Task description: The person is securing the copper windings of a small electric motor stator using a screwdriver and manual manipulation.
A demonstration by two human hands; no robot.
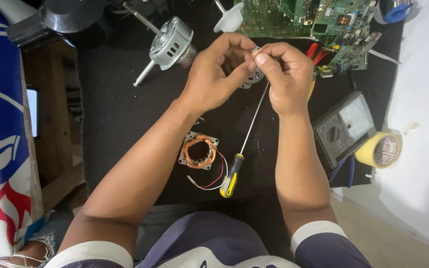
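Both hands up over mat. Left hand (214,74) and right hand (284,74) pinch small metal motor part (255,77) between your fingertips, mostly hidden. Looks rigid, light, thin-edged: grip rim, not centre. Screwdriver (242,149) lies just below hands; copper stator (199,151) beside left forearm.

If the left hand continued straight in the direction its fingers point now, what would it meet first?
Most likely the right hand: the left hand points right across the small metal part both pinch. Depth is unclear.
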